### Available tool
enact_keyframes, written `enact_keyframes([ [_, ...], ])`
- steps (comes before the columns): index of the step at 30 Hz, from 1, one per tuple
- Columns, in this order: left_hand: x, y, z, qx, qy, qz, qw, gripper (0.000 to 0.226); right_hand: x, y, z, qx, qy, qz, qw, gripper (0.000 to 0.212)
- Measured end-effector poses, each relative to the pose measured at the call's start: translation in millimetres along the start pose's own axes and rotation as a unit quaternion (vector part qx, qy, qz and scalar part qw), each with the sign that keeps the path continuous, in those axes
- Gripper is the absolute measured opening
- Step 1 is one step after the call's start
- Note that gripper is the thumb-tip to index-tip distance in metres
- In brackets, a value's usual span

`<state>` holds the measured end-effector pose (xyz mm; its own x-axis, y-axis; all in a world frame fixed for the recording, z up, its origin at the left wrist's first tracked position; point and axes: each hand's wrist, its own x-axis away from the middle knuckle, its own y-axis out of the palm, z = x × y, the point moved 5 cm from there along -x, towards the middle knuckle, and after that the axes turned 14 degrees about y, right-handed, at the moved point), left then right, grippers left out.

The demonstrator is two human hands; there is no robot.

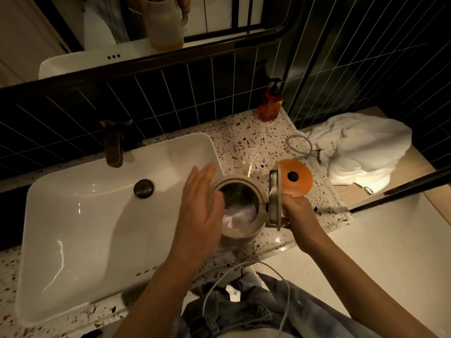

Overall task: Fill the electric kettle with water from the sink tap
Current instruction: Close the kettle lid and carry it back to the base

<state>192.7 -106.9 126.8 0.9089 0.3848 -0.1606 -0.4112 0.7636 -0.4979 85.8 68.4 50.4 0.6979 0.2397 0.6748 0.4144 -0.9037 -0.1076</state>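
The cream electric kettle point(244, 230) hangs over the counter just right of the white sink point(80, 215), its lid point(274, 198) flipped up and its steel inside showing. My right hand point(296, 212) grips the kettle's handle on the right side. My left hand point(202, 206) is flat with fingers spread, lying against the kettle's left rim and wall. The dark bronze tap point(113, 145) stands at the back of the sink, with no water running. The round drain plug point(143, 188) lies in the basin.
The orange kettle base point(296, 178) sits on the terrazzo counter point(249, 142) with its grey cord point(299, 145) looped behind. An amber soap dispenser point(269, 103) stands at the back. A crumpled white towel point(361, 147) lies to the right. A white cable point(244, 267) hangs near my waist.
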Motion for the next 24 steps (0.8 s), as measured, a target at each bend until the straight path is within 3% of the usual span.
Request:
enact_keyframes([
  [5, -17, 30, 64, 0.05, 0.139, -0.093, 0.985, 0.055, 2, 1, 1, 0.017, -0.006, 0.004, 1.0, 0.067],
  [9, -18, 48, 86, -0.041, 0.26, -0.106, 0.959, 0.049, 5, -3, 3, -0.012, -0.016, 0.01, 1.0, 0.026],
  [11, -18, 53, 85, -0.082, 0.294, -0.088, 0.948, 0.038, 5, -5, 4, -0.028, -0.017, 0.0, 0.999, 0.022],
  [15, -15, 44, 66, -0.082, 0.26, -0.074, 0.959, 0.034, 1, -4, 4, -0.051, -0.004, -0.003, 0.999, 0.047],
  [19, -6, 30, 35, -0.148, 0.256, -0.07, 0.953, 0.037, 2, -7, 3, -0.045, 0.021, 0.014, 0.999, 0.028],
  [24, 3, 25, 17, -0.226, 0.279, -0.081, 0.93, 0.04, 7, -5, -1, -0.025, 0.025, 0.02, 0.999, 0.024],
])
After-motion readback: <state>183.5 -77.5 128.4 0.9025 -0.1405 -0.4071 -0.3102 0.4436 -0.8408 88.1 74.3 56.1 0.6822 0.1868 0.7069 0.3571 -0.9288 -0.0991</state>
